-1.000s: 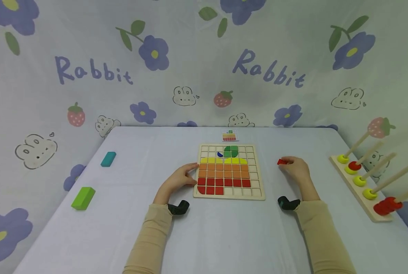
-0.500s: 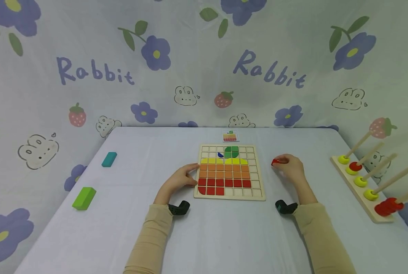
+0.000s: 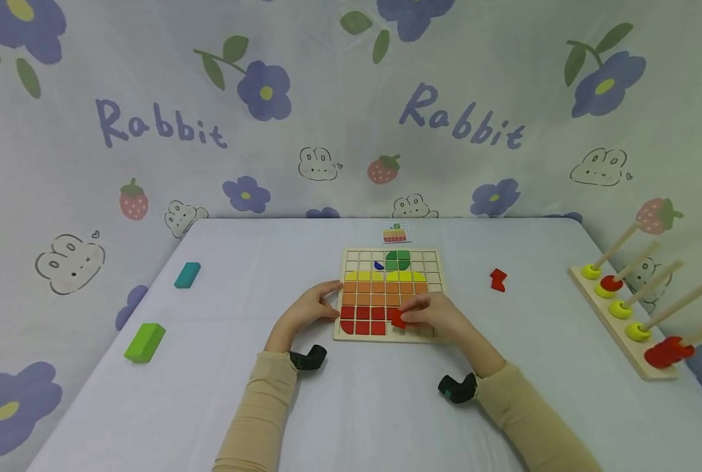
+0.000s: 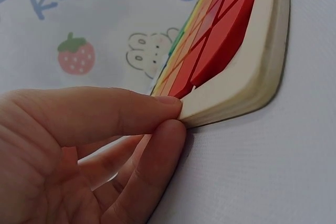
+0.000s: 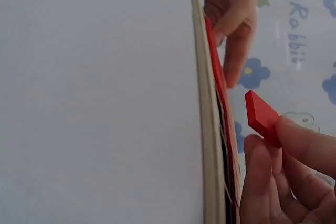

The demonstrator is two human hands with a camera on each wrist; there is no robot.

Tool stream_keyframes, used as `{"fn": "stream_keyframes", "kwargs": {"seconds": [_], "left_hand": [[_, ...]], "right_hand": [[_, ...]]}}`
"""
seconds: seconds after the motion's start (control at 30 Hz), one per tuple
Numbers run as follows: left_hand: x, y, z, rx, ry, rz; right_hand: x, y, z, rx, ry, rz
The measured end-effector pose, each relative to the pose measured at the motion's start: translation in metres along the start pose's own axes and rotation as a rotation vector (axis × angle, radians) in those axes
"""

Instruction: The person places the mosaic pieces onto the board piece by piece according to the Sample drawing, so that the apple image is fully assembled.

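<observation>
A wooden grid board (image 3: 362, 338) lies on the table, filled partly with red, orange, yellow, green and blue tiles. My left hand (image 3: 309, 307) holds its left edge; close up in the left wrist view, a digit rests on the board's rim and another touches its side. Between thumb and fingers, my right hand (image 3: 442, 316) pinches a red square tile (image 3: 398, 319) over the lower rows, right of the bottom red tiles. In the right wrist view that tile (image 5: 262, 115) is tilted and clear of the board. Two loose red pieces (image 3: 498, 280) lie right of the board.
A small pattern card (image 3: 395, 233) lies behind the board. On the left are a teal block (image 3: 187, 275) and a green block (image 3: 145, 342). Along the right edge stands a wooden peg rack (image 3: 613, 318) with yellow and red beads.
My right hand has moved left from the loose red pieces to above the board, carrying a red square tile. My left hand has stayed at the board's left edge.
</observation>
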State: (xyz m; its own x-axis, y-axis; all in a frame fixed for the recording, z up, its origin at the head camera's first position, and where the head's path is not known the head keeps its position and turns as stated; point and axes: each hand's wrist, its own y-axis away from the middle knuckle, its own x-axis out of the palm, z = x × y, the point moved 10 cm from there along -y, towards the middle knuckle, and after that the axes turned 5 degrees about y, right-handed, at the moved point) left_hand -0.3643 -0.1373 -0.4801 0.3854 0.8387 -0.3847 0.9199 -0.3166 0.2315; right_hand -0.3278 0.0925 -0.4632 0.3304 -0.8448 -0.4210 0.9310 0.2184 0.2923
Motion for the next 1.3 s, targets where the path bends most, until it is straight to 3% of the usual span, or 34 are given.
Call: {"fn": "stream_keyframes", "kwargs": {"seconds": [0.27, 0.5, 0.6, 0.8, 0.9, 1.0, 1.13, 1.3], "left_hand": [[0.000, 0.001, 0.000, -0.009, 0.004, -0.001], [0.000, 0.002, 0.000, -0.009, 0.020, 0.000], [0.001, 0.001, 0.000, -0.002, 0.017, 0.007], [0.002, -0.001, 0.001, 0.001, 0.028, 0.007], [0.003, -0.001, 0.001, 0.003, 0.032, 0.014], [0.005, -0.001, 0.001, 0.005, 0.029, 0.019], [0.005, 0.000, 0.000, 0.004, 0.023, 0.016], [0.003, 0.000, 0.000, 0.005, 0.028, 0.008]], "right_hand": [[0.015, 0.002, 0.020, -0.141, 0.332, -0.096], [0.016, 0.003, 0.028, -0.178, 0.481, -0.114], [-0.010, 0.001, 0.025, -0.170, 0.441, -0.167], [-0.119, 0.001, -0.006, -0.099, 0.357, -0.446], [-0.158, 0.004, -0.031, -0.015, 0.385, -0.519], [-0.175, 0.004, -0.052, 0.095, 0.453, -0.495], [-0.179, 0.000, -0.068, 0.188, 0.530, -0.408], [-0.177, 0.000, -0.062, 0.166, 0.543, -0.415]]}}
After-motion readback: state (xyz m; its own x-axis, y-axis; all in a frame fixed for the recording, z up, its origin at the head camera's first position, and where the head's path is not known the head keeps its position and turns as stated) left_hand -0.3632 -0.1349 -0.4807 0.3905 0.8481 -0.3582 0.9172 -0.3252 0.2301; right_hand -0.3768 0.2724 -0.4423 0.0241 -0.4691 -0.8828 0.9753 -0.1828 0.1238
